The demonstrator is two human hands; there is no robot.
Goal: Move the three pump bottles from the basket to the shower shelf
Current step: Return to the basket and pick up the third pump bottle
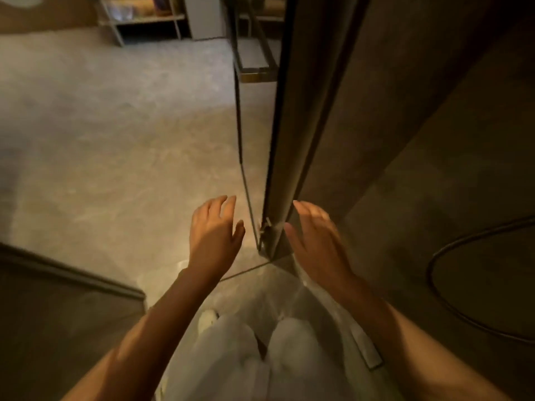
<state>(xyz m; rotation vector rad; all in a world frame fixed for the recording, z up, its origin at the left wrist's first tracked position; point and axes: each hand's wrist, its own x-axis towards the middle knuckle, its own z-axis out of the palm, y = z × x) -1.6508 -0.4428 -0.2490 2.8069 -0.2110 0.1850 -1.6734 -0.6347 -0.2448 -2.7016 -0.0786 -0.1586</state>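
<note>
No pump bottle, basket or shower shelf shows in the head view. My left hand (215,230) is stretched out low in front of me, fingers apart and holding nothing. My right hand (314,235) is held out beside it, also spread and holding nothing. Between the two hands stands the lower edge of a glass shower door (272,157) with its dark frame. The picture is blurred.
Beige stone floor (115,140) spreads to the left. A dark tiled wall (419,140) rises on the right with a shower hose (440,256) looping on it. A wooden shelf unit (144,21) stands far back. A dark step edge (72,273) lies at lower left. My white trousers (260,357) show below.
</note>
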